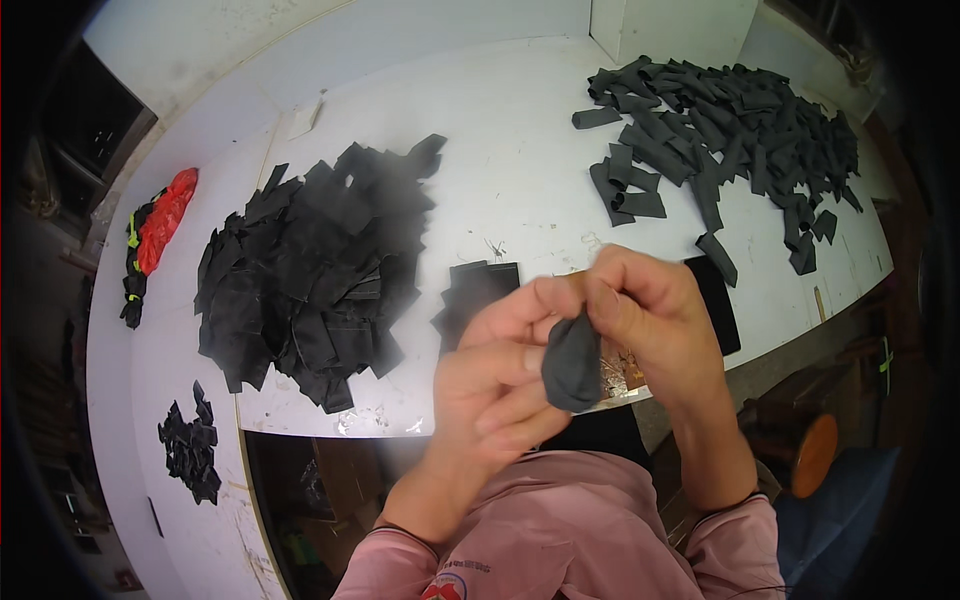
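Both of my hands are raised in front of my chest, over the table's front edge. Between them is a small dark grey fabric piece [572,372], bunched into a rounded pouch shape. My left hand [505,370] grips its left side with curled fingers. The thumb and forefinger of my right hand [645,315] pinch its upper end. Just behind my left hand lies a small stack of black fabric pieces [470,290], partly hidden by the fingers. A single folded grey strip [717,260] rests on the table beyond my right hand.
On the white table [510,150], a large heap of flat black pieces [310,270] lies left, and folded grey pieces [720,130] spread far right. Small black pieces [190,445] and a red plastic bag [168,220] are at the left. An orange-brown stool [815,455] stands below right.
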The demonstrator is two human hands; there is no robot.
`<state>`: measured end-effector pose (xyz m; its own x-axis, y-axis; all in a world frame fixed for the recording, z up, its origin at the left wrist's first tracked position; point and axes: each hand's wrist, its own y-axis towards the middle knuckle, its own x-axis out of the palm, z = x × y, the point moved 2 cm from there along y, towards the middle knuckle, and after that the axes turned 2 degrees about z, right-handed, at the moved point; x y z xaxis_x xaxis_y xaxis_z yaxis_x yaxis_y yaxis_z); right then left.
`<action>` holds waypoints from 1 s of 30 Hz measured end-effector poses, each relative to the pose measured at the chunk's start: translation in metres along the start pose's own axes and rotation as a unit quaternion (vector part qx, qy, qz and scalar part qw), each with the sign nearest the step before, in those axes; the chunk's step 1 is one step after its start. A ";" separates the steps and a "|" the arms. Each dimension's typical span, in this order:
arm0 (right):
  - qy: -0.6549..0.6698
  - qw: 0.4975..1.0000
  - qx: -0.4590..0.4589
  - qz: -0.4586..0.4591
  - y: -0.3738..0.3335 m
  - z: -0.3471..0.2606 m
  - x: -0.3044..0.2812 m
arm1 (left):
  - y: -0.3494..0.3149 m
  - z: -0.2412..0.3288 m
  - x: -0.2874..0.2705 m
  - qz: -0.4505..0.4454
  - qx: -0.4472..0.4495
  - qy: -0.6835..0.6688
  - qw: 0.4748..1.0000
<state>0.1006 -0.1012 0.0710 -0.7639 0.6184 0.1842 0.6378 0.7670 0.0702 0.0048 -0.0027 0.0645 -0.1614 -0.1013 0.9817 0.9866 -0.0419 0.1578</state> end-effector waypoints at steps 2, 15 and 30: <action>0.070 0.995 0.050 -0.058 0.009 0.001 -0.001 | 0.001 0.003 -0.016 -0.083 0.000 -0.089 0.993; -0.046 0.995 0.083 -0.032 0.001 0.090 -0.030 | -0.002 0.013 -0.047 0.134 0.302 0.777 0.537; -0.474 0.841 -0.259 -0.032 -0.005 0.059 -0.015 | 0.000 0.000 -0.043 0.184 0.261 0.445 0.837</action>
<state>0.1030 -0.1042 0.0098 -0.3758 0.6256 -0.6837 0.3622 0.7782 0.5131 0.0120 0.0017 0.0221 0.4299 -0.7212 0.5432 0.8126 0.5713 0.1153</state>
